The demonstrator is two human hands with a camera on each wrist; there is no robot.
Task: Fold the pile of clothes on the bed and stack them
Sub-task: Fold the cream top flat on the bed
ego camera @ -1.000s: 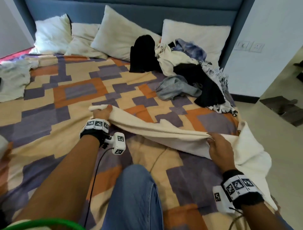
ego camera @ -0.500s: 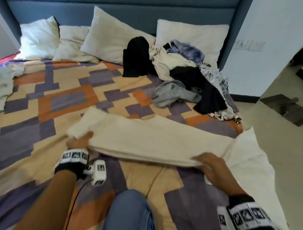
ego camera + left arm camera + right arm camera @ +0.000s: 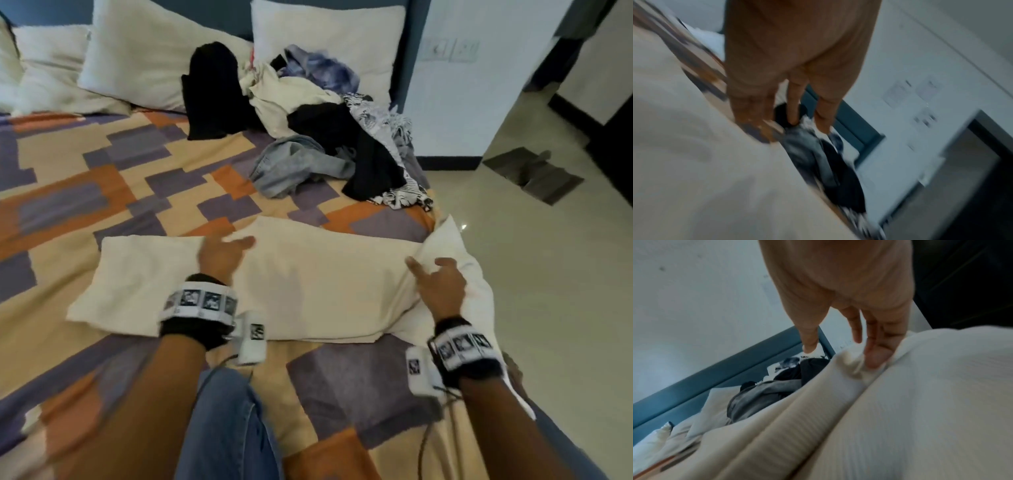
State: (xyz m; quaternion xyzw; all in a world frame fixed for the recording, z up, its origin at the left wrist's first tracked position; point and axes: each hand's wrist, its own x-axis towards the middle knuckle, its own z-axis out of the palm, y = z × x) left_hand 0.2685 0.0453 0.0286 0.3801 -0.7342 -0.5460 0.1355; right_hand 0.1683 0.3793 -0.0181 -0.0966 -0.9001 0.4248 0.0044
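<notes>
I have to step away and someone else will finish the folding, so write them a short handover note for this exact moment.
Left hand: open, fingers straight, over the middle of the cream garment; holds nothing.
Right hand: fingers loosely spread at the garment's right end, touching a bunched fold there; no firm grip visible.
The cream garment lies across the near part of the bed, folded lengthwise into a long strip; its right end hangs over the bed's edge.
The unfolded pile sits by the pillows.
Done: first lengthwise fold.
Left: fold the strip shorter, start a stack, then fold the rest of the pile.
</notes>
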